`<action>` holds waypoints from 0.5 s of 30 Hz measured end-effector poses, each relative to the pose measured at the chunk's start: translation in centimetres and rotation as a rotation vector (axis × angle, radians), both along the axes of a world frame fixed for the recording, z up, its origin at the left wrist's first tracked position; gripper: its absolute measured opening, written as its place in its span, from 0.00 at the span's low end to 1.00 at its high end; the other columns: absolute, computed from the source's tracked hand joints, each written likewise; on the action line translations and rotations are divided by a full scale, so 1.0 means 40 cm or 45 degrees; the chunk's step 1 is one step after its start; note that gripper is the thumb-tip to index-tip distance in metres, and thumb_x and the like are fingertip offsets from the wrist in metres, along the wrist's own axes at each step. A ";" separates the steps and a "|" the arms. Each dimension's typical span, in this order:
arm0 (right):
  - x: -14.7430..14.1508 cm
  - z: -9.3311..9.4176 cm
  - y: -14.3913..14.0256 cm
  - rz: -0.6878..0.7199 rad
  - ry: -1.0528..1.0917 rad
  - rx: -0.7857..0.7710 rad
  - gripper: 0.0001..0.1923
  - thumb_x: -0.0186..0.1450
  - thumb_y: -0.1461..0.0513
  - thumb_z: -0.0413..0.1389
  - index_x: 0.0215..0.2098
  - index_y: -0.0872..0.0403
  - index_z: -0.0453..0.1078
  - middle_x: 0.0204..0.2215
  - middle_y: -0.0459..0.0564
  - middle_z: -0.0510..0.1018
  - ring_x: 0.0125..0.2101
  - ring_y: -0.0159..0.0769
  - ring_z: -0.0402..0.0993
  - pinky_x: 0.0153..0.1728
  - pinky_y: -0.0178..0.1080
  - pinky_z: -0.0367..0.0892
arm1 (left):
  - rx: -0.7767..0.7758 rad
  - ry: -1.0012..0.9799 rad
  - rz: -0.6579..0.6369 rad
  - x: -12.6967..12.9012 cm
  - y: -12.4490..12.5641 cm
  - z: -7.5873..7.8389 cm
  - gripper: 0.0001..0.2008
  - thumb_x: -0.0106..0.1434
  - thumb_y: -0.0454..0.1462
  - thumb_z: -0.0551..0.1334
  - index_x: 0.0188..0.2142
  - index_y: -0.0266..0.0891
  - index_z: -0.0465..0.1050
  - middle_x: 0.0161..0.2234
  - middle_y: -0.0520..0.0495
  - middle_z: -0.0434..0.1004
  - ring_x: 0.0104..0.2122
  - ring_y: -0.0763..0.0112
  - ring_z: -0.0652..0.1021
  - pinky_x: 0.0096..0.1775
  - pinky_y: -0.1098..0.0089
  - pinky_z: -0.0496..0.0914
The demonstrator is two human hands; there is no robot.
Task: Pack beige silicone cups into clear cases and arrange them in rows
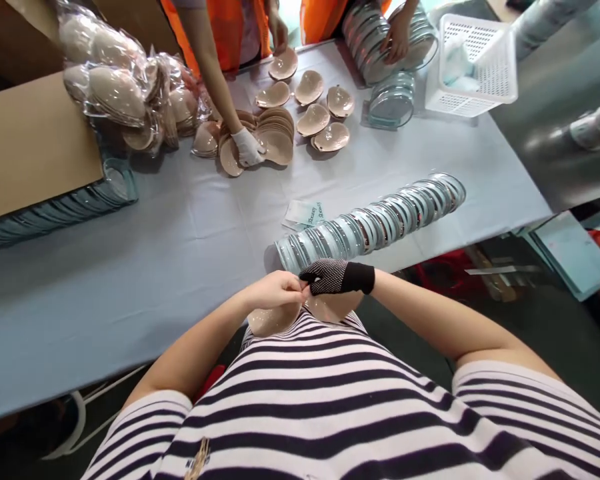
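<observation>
A long table covered with pale blue cloth is seen from the head camera. At its near edge, a pair of beige moulded silicone cups is held against the striped shirt. The bare left hand is pinched closed on the cups' upper edge; the right hand in a black dotted glove is closed on the same spot. Just beyond lies a row of clear round plastic cases. Across the table, a co-worker's white-gloved hand rests on a stack of beige cups.
</observation>
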State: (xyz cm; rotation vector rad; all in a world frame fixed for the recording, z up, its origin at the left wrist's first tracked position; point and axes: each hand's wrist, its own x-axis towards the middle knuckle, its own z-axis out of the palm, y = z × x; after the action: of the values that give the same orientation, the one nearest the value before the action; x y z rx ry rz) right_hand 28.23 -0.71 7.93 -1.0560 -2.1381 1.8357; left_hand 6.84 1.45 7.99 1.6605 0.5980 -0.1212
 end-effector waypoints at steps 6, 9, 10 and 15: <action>-0.001 -0.023 -0.045 -0.187 0.366 -0.187 0.15 0.62 0.53 0.60 0.33 0.58 0.76 0.31 0.49 0.80 0.33 0.33 0.74 0.38 0.36 0.70 | -0.338 -0.236 -0.048 0.007 0.014 -0.021 0.16 0.59 0.49 0.65 0.29 0.40 0.83 0.37 0.44 0.77 0.40 0.64 0.75 0.48 0.65 0.69; 0.020 -0.047 -0.042 -0.336 0.290 -0.112 0.15 0.60 0.53 0.61 0.31 0.59 0.76 0.28 0.48 0.80 0.31 0.34 0.74 0.36 0.36 0.70 | -0.446 -0.284 0.117 0.027 0.012 -0.071 0.19 0.57 0.52 0.66 0.27 0.39 0.82 0.34 0.43 0.77 0.40 0.62 0.76 0.49 0.63 0.69; 0.031 -0.052 -0.037 -0.375 0.251 -0.094 0.14 0.60 0.54 0.61 0.31 0.59 0.76 0.28 0.48 0.80 0.31 0.34 0.74 0.36 0.36 0.70 | -0.477 -0.273 0.192 0.029 0.010 -0.089 0.20 0.57 0.53 0.65 0.27 0.39 0.82 0.33 0.42 0.77 0.40 0.61 0.76 0.48 0.63 0.69; 0.113 -0.016 0.016 -0.303 0.122 0.024 0.11 0.61 0.57 0.58 0.34 0.57 0.76 0.32 0.50 0.82 0.35 0.36 0.77 0.40 0.39 0.71 | -0.710 0.008 0.319 -0.049 -0.007 -0.157 0.23 0.53 0.45 0.69 0.49 0.43 0.78 0.39 0.44 0.80 0.38 0.64 0.79 0.40 0.66 0.73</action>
State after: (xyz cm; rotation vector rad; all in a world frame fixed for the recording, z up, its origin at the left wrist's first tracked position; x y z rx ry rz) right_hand 32.75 -0.09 7.27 -1.1382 -1.8823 1.7167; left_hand 4.90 1.16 1.69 1.0394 0.6973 -0.0990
